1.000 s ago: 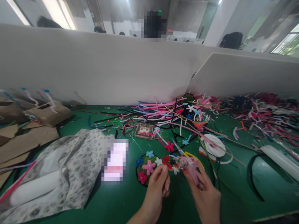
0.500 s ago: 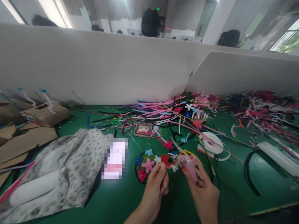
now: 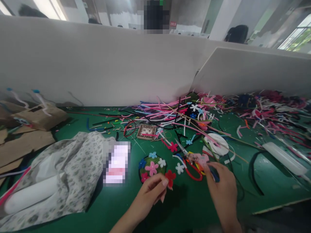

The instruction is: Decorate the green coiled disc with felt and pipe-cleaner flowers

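Note:
My left hand [image 3: 153, 189] pinches a red pipe-cleaner flower [image 3: 170, 178] between thumb and fingers. Just behind that hand lies a round green coiled pad [image 3: 159, 170] with blue, pink and white flowers on it; the hand hides part of its near edge. Farther right, my right hand [image 3: 222, 184] is closed around a pink hot glue gun [image 3: 202, 159], its nozzle end pointing left. Under and beside the gun are scissors with red handles [image 3: 194, 174]. A loose white flower [image 3: 179, 168] rests between my hands.
A heap of pipe cleaners [image 3: 167, 111] lies along the white partition [image 3: 109, 64]. Left are a patterned cloth [image 3: 80, 168], a pixelated bright screen [image 3: 118, 165] and brown cardboard [image 3: 31, 142]. A white spool [image 3: 218, 144] and a patterned box [image 3: 146, 132] lie beyond my hands.
My hands have moved apart. The right hand has carried the glue gun away from the red flower, to the right, uncovering the scissors. The left hand has lowered slightly with the flower.

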`<state>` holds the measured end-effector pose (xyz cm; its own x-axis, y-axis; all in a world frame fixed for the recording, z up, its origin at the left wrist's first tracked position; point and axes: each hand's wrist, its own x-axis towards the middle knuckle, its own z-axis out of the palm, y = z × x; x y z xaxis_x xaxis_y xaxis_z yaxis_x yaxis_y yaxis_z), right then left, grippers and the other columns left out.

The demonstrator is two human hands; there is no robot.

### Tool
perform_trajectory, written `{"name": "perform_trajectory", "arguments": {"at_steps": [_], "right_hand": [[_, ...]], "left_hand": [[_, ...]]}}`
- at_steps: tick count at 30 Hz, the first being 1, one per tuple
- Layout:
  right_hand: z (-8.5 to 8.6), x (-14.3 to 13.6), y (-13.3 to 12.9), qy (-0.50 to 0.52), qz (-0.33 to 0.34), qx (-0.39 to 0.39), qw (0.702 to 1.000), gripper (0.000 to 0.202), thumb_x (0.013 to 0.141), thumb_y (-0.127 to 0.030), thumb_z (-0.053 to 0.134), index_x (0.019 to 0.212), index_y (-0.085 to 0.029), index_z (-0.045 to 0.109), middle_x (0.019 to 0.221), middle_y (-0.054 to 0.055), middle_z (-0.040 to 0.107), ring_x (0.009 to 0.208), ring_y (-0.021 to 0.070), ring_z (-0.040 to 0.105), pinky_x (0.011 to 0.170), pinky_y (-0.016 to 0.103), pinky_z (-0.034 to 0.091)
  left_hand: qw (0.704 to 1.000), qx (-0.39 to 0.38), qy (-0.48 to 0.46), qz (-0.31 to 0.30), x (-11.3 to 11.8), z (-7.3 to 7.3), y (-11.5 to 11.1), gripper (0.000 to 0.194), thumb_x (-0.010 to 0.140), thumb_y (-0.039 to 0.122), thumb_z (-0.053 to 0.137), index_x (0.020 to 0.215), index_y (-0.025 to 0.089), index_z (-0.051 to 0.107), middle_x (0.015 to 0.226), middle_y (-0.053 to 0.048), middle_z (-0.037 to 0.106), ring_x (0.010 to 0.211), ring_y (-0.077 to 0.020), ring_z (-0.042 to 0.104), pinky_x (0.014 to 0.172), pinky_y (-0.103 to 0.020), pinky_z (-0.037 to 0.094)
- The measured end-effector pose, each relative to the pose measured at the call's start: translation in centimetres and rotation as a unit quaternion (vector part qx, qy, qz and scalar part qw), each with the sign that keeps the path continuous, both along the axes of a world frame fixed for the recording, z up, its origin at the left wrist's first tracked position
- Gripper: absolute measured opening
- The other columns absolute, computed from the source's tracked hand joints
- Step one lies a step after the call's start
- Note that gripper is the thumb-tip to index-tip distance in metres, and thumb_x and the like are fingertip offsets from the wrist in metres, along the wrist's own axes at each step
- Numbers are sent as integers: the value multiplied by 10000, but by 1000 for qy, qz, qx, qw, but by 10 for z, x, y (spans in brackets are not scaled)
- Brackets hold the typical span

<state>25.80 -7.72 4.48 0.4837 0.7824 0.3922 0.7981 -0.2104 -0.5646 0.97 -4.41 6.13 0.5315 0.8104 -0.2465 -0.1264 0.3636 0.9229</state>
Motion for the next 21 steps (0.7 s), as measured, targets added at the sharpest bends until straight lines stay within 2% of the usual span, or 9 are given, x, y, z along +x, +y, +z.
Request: {"name": "perform_trajectory", "arguments": {"at_steps": [2,4,6,8,11,16,21], "right_hand": [[16,-17,-1,77,73,-28,994,370,875,-538,511,801,-206,657,878,85,678,818,233,598,740,342,461],[31,-37,1,146,194,-93,966,330,897,-487,508,758,-221,646,804,44,664,722,189,586,626,290,442],[43,-53,4,160,296,-132,933,286,903,-439,520,745,-227,627,793,22,646,754,179,588,647,281,444],[51,-62,6,150,353,-139,913,235,909,-395,532,759,-229,603,821,14,631,837,179,586,740,290,454],[56,-65,6,140,377,-140,905,191,930,-352,517,797,-231,581,864,14,609,898,176,567,806,304,445],[57,-62,2,128,395,-153,897,163,921,-333,541,809,-234,605,870,20,605,899,180,562,796,306,448],[56,-68,3,149,385,-127,902,151,897,-281,554,764,-226,598,830,18,606,861,179,574,777,305,450]], "left_hand": [[996,55,42,-51,-10,5,0,371,891,504,547,754,175,650,525,39,478,482,-89,357,477,-218,225],[986,114,89,-86,-16,11,0,355,916,458,523,738,180,656,580,21,521,558,-113,433,537,-221,286],[975,155,125,-102,-19,16,0,365,933,433,498,708,185,646,612,10,537,606,-131,460,569,-226,307],[969,173,143,-107,-20,19,-1,373,942,425,479,695,190,629,626,11,535,613,-135,459,574,-228,310],[966,182,148,-112,-21,19,-3,378,954,422,455,694,194,607,641,15,527,624,-136,466,592,-230,319],[965,191,150,-103,-22,16,-3,391,962,413,438,670,192,575,647,16,518,630,-136,471,605,-236,321],[967,195,143,-80,-21,14,-2,385,954,405,460,654,192,575,622,10,532,617,-142,482,597,-240,324]]}}
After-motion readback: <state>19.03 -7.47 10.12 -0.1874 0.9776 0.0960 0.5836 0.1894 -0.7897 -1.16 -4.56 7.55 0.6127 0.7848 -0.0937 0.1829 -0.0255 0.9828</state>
